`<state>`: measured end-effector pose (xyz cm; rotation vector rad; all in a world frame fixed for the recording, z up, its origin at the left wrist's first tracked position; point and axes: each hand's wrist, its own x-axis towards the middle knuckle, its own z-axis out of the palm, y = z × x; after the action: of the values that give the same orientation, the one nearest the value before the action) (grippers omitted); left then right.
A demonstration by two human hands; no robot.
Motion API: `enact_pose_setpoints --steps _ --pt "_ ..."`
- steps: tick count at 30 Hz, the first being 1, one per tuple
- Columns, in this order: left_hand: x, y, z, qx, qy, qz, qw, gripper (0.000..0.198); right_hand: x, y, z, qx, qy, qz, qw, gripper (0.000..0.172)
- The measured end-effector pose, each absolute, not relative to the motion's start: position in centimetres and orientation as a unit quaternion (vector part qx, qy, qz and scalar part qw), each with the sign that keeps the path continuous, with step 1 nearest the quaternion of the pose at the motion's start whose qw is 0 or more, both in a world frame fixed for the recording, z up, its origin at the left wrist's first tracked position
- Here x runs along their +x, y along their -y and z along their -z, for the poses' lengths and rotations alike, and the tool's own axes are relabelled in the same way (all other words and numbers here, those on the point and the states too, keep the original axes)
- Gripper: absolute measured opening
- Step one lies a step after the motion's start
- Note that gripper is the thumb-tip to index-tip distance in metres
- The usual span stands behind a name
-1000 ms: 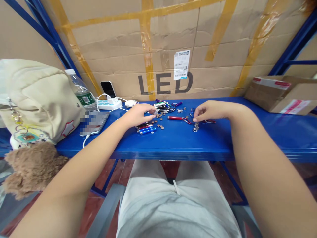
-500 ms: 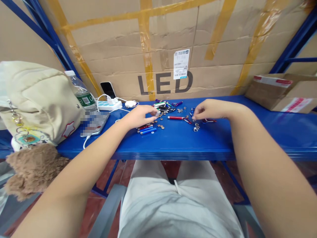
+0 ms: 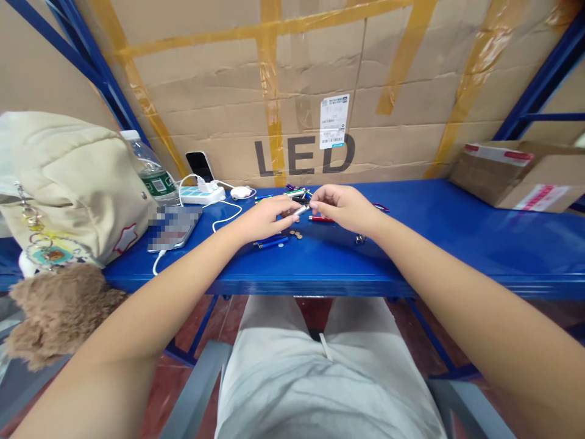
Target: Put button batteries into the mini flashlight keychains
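My left hand (image 3: 269,218) is closed around a small silver metal tube (image 3: 301,210), which points right and slightly up. At the tube's right end, my right hand (image 3: 340,206) has its thumb and fingertips pinched; whatever is between them is too small to make out. Below the left hand lie blue metal tubes (image 3: 274,242) and several small round button cells (image 3: 296,235). A red tube (image 3: 320,218) sits partly hidden under the right hand. Small silver metal clips (image 3: 361,239) rest below the right wrist.
On the left of the blue table (image 3: 411,256) are a cream backpack (image 3: 82,183), a water bottle (image 3: 155,177), a phone on a cable (image 3: 178,228) and a white power strip (image 3: 201,194). An open cardboard box (image 3: 516,177) stands at the right. A large carton (image 3: 205,91) forms the back.
My right hand has moved left from the clips to the left hand, and its fingertips now meet the end of the silver tube. The left hand has shifted slightly right.
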<state>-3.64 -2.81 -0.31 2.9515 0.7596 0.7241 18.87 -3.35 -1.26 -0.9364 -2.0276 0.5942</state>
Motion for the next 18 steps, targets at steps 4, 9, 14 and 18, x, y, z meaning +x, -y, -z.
enact_pose_setpoints --steps 4,9,14,18 --pt "-3.43 2.94 0.29 0.940 -0.248 -0.236 0.011 0.024 18.63 3.54 1.26 -0.371 0.788 -0.247 0.424 0.019" --pt "-3.40 2.81 0.46 0.936 -0.251 -0.247 0.019 0.024 18.52 3.27 1.63 -0.371 0.775 -0.289 0.423 0.024" --pt "-3.28 2.65 0.55 0.934 -0.262 -0.241 0.020 0.022 18.69 3.37 1.33 -0.401 0.808 -0.183 0.391 0.020" --pt "-3.17 2.83 0.66 0.926 -0.281 -0.244 0.055 0.024 18.76 3.53 1.08 -0.407 0.852 -0.023 0.329 0.023"
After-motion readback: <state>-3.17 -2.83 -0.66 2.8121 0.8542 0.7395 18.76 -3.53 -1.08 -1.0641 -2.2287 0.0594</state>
